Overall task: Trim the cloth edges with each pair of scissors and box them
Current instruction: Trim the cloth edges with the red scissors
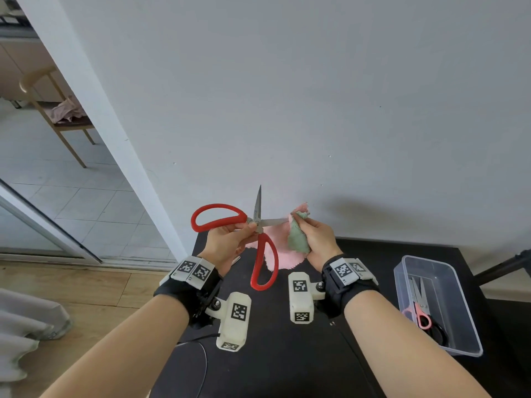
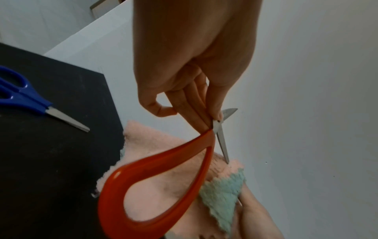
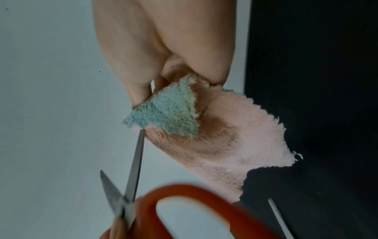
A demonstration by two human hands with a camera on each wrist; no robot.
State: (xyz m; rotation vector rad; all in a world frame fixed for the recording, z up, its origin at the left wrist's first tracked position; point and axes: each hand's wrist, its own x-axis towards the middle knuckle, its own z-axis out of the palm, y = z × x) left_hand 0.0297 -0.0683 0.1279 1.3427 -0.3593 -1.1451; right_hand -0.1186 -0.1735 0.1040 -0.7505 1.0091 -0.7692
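Red-handled scissors [image 1: 260, 225] are held up over the black table [image 1: 287, 369], blades spread wide: one points up, the other reaches right and touches the cloth. My left hand [image 1: 250, 225] pinches them at the pivot [image 2: 213, 123]; no finger is in either handle loop. My right hand [image 1: 306, 224] pinches a pink and green cloth [image 1: 297, 239] by its top corner, and the rest hangs to the table. The right wrist view has the blade [image 3: 137, 161] meeting the cloth's green corner [image 3: 169, 113]. Blue-handled scissors [image 2: 22, 97] lie on the table.
A clear plastic box [image 1: 402, 282] at the table's right side holds pink-handled scissors [image 1: 421, 314] and a black-handled pair. A grey wall [image 1: 316, 110] stands right behind the table. A dark stand leg [image 1: 502, 268] runs past the right edge. At left are a doorway and a chair [image 1: 57, 116].
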